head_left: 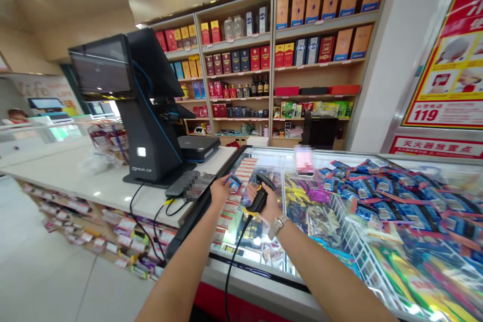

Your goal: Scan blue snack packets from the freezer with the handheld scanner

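Note:
My right hand (pixel 268 201) grips a black barcode scanner (pixel 259 197) with yellow trim, held over the glass top of a display freezer (pixel 241 231). A black cable (pixel 234 256) runs down from the scanner's handle toward me. In my left hand (pixel 220 190), closed at the fingertips, is a small blue and red packet (pixel 235 182), a short way left of the scanner's head. On my right wrist sits a light-coloured watch (pixel 277 225). Similar blue packets (pixel 392 186) lie heaped inside the freezer at the right.
A black point-of-sale terminal (pixel 151 126) stands on the white counter (pixel 109 186) at the left, cables hanging down its front. A wire basket divider (pixel 350 236) splits the freezer. Shelves (pixel 241 73) of boxes and bottles line the back wall. A pixelated phone-like object (pixel 304 161) is on the freezer.

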### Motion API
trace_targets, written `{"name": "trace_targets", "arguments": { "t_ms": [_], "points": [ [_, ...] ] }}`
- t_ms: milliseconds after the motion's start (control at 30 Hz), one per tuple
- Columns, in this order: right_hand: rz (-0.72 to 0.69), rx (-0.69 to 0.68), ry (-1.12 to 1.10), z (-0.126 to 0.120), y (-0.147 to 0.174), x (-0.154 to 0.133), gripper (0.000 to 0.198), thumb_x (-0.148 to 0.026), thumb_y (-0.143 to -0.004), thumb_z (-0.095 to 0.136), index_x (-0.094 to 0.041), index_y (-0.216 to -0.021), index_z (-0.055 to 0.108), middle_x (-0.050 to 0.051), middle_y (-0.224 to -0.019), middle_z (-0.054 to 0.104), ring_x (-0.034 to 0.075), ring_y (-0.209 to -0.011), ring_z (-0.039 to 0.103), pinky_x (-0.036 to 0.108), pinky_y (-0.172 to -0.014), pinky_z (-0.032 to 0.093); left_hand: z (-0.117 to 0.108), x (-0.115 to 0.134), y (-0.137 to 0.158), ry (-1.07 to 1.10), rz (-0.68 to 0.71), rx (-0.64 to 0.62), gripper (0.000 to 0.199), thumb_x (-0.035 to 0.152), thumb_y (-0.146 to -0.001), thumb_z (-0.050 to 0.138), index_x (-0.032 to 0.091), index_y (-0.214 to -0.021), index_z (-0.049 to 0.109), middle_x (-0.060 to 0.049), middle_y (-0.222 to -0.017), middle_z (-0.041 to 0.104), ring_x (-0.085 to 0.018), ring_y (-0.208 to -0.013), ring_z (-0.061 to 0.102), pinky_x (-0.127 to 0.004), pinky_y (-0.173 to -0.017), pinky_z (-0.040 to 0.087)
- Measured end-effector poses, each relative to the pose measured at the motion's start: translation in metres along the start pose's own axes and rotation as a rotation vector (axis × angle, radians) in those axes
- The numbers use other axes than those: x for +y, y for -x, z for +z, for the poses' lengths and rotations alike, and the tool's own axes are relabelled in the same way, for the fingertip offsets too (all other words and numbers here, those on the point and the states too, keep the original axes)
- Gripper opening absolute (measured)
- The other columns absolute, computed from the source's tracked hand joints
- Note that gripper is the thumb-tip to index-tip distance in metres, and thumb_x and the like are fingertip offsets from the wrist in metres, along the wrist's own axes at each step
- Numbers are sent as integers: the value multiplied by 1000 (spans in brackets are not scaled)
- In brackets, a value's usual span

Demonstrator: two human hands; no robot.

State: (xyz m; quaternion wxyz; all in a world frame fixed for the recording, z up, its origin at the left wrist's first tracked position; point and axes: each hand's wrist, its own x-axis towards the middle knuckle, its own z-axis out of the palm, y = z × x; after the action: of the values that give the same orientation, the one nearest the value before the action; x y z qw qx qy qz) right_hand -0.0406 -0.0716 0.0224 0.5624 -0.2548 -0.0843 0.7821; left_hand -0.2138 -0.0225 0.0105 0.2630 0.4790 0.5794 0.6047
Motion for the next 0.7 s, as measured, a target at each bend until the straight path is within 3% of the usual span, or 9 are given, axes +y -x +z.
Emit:
{"name": "trace_targets", "arguments": {
  "t_ms": [167, 267, 433, 567, 700],
  "points": [
    [32, -18, 73, 7, -20, 35, 18, -33, -86, 57, -18, -79, 62, 10, -81, 72, 22, -86, 71, 36, -74, 58, -18, -16, 2, -241, 189, 38, 18, 13, -71, 67, 16, -85, 77, -10, -83, 75, -27, -85, 69, -43, -89, 49],
    [47, 23, 139, 9, -28, 42, 19, -36, -85, 59, -19, -79, 64, 8, -75, 70, 21, -81, 71, 35, -74, 58, -20, -21, 2, -328, 219, 67, 16, 13, -70, 68, 16, -83, 77, -10, -85, 73, -26, -89, 67, -42, -92, 48],
    [31, 38, 169, 12, -29, 42, 19, -36, -81, 65, -19, -74, 61, 7, -76, 70, 19, -79, 70, 30, -74, 57, -21, -15, 7, -579, 326, 56, 18, 14, -76, 64, 18, -88, 76, -12, -115, 67, -28, -111, 61, -40, -99, 45],
    [-6, 31, 80, 10, -17, 27, 16, -29, -86, 59, -20, -72, 59, 6, -78, 71, 17, -81, 70, 28, -73, 57, -10, 2, 12, -766, 459, -51, 30, 8, -77, 58, 21, -98, 75, -12, -128, 63, -32, -120, 56, -43, -101, 45],
    [-133, 8, 45, -9, 3, -25, 6, -22, -83, 61, -18, -78, 63, 7, -83, 73, 17, -83, 71, 28, -77, 57, 32, 20, 19, -717, 591, -164, 34, 9, -79, 55, 19, -106, 74, -14, -125, 63, -31, -119, 57, -44, -104, 44]
  ]
}}
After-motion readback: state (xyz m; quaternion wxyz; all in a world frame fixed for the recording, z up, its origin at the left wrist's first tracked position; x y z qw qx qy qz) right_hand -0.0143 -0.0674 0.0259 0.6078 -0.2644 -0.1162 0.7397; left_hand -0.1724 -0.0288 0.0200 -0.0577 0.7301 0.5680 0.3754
